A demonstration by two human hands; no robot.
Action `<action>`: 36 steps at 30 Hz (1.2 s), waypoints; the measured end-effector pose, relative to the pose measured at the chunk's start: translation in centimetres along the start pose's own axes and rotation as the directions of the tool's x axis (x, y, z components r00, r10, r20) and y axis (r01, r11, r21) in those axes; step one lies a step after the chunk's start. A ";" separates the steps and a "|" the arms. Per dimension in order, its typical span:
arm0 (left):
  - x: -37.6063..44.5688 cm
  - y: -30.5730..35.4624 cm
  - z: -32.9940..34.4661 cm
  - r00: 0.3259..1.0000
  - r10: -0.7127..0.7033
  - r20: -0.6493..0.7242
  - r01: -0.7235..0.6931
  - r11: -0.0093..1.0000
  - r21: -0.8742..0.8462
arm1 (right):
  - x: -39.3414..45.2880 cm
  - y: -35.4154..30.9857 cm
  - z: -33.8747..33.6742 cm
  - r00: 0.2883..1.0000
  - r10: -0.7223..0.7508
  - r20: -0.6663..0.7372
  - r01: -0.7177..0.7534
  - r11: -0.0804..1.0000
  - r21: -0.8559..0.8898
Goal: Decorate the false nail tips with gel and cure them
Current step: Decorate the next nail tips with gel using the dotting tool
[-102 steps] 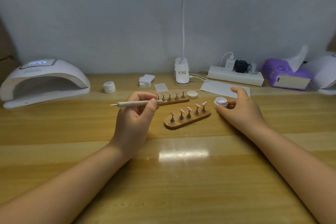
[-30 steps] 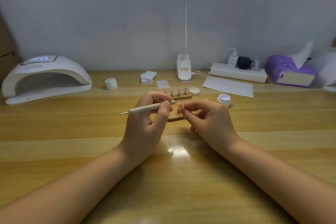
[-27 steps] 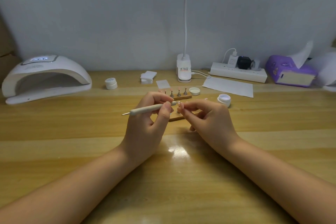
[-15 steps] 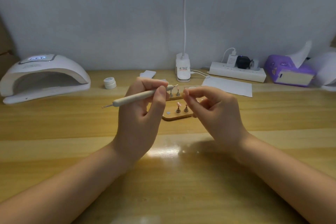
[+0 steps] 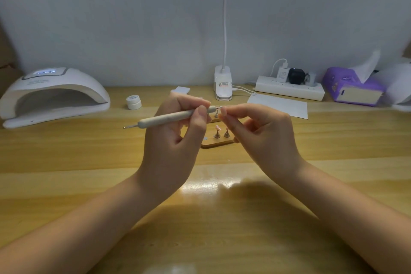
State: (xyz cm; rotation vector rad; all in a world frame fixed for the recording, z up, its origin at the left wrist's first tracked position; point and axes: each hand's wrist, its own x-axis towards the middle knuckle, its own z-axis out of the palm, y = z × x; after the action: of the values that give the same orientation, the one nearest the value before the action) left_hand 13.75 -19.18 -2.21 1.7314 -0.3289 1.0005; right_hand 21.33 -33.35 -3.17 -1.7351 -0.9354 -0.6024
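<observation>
At frame centre, a dotting tool (image 5: 175, 117) is held in the left hand (image 5: 175, 149)'s closed grip; a nail tip (image 5: 223, 111) is pinched by the right hand (image 5: 264, 138) above the wooden stand (image 5: 216, 144).

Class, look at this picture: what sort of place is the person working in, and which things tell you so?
Probably a home or hobby nail-art desk rather than a salon. The clues: a white curing lamp on the wooden table, a wooden stand with nail-tip pegs, and a dotting tool held in the left hand.
</observation>
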 end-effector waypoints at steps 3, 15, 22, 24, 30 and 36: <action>0.0 0.0 0.0 1.000 -0.013 0.001 0.013 1.000 0.001 | 0.0 0.0 0.0 1.000 -0.011 0.001 0.011 1.000 0.000; 0.0 0.1 0.1 0.998 -0.062 -0.008 0.062 0.998 -0.005 | -0.1 0.0 0.0 1.000 -0.010 0.016 0.010 1.000 -0.001; 0.0 0.0 0.1 0.997 -0.073 -0.011 0.072 0.997 -0.029 | -0.1 0.1 -0.1 1.000 0.010 0.018 -0.010 1.000 0.010; -0.1 0.0 0.1 0.997 -0.075 -0.006 0.075 0.997 -0.035 | -0.1 0.1 -0.1 1.000 0.011 0.019 -0.012 1.000 0.008; 0.0 0.0 0.1 0.997 -0.077 -0.002 0.077 0.997 -0.025 | -0.2 0.0 0.1 1.000 0.007 0.015 -0.007 1.000 0.004; 0.0 0.0 0.1 0.997 -0.081 0.003 0.081 0.996 -0.033 | -0.2 0.1 0.1 1.000 0.021 0.014 -0.021 1.000 0.016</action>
State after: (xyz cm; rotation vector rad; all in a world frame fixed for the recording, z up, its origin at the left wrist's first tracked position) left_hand 13.77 -19.31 -2.22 1.7028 -0.2731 0.9299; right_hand 21.25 -33.31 -3.40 -1.7343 -0.9281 -0.5685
